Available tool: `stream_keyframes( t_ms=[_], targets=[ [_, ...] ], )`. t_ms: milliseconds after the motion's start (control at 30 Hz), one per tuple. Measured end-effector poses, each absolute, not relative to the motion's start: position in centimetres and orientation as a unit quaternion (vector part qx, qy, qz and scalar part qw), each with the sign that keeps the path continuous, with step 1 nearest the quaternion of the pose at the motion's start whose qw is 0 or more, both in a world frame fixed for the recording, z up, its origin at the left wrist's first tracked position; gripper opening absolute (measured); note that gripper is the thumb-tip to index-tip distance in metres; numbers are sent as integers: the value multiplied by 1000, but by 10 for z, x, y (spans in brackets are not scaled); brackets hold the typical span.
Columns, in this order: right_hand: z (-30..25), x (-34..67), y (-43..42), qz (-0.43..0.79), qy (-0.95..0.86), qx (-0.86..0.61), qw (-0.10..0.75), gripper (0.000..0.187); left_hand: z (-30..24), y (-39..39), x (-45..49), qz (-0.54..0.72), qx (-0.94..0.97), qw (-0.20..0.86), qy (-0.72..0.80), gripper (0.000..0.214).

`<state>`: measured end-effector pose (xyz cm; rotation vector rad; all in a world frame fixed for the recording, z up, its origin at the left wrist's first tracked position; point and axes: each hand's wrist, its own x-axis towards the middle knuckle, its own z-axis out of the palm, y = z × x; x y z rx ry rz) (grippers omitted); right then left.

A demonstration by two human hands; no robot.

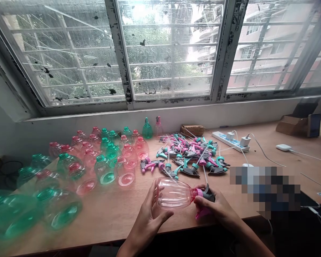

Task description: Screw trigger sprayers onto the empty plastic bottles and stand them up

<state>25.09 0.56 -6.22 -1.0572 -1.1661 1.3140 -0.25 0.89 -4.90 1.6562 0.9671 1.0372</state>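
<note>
A clear pink ribbed bottle [173,194] lies sideways above the front of the table, its neck pointing right. My left hand [149,216] is cupped round the base end, fingers behind it and thumb below. At the neck, my right hand [216,205] grips a pink and dark grey trigger spray head [208,193]. The head sits on the bottle's mouth, with its pink trigger hanging down; whether it is fully screwed on I cannot tell. Just beyond lies a pile of loose spray heads [191,151] in pink, green and grey, with thin tubes.
Open-necked pink bottles [126,173] and green bottles [104,171] crowd the table's left side. A green bottle [147,129] and a pink bottle [158,126], both with spray heads, stand by the wall. A power strip [230,141], chargers and a phone [314,125] are right.
</note>
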Motion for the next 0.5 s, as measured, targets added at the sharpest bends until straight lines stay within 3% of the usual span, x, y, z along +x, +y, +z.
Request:
stream_keyframes(
  t_ms=[267, 500],
  targets=[
    [-64, 251, 7, 563, -468, -420, 536, 44, -50, 10, -2, 411, 707, 420, 393, 83],
    [-63, 253, 6, 555, -498, -428, 510, 42, -47, 8, -2, 397, 692, 457, 393, 95]
  ],
)
